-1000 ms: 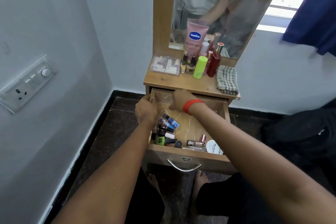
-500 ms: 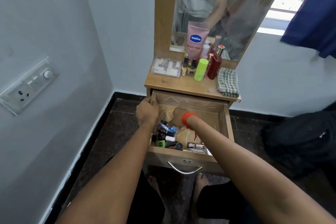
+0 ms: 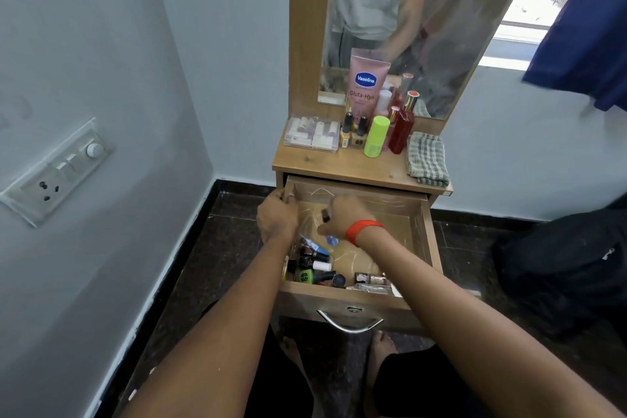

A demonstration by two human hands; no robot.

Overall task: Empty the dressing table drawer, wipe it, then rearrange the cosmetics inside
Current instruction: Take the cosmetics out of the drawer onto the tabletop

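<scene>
My left hand (image 3: 276,219) clamps its grip on the far end of the open drawer (image 3: 429,241), at its left wall. Nail polish bottles (image 3: 312,270) lie in the near left corner, long axes left-right, caps pointing right. My right hand (image 3: 342,217) has its grip on a small dark-capped bottle (image 3: 325,215) above the drawer's middle.

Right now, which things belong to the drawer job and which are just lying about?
Job: drawer, gripped by left hand; small bottle in right hand; nail polishes inside; checked cloth for wiping.
Lying about: switch panel, blue curtain, black bag.
</scene>
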